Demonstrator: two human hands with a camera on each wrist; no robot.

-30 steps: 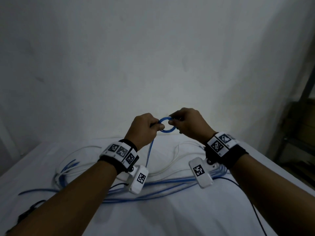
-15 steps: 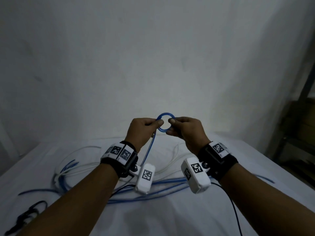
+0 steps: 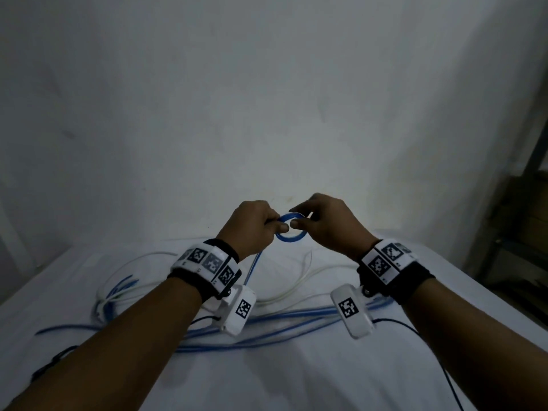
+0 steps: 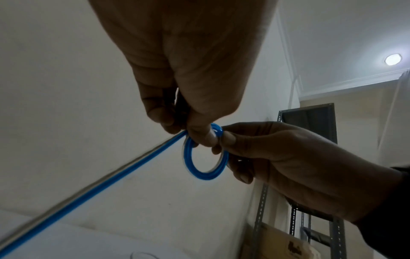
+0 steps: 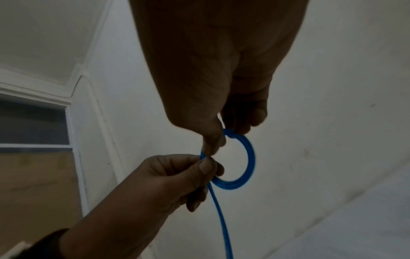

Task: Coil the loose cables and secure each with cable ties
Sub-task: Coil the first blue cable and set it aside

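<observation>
Left hand (image 3: 252, 225) and right hand (image 3: 326, 223) each pinch the small blue coil (image 3: 290, 231), fingers curled (keeping turns stacked), while the blue cable (image 3: 252, 268) trails tableward.

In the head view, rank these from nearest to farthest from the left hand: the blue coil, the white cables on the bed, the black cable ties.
1. Blue coil, pinched by left hand.
2. White cables, below, on the bed.
3. Black cable ties, far lower left.

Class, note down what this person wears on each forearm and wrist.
Both forearms are bare, with no sleeves. Each wrist carries a black strap under a white band of square black-and-white markers, plus a white camera box bearing one marker. Thin black cables trail from the boxes.
</observation>
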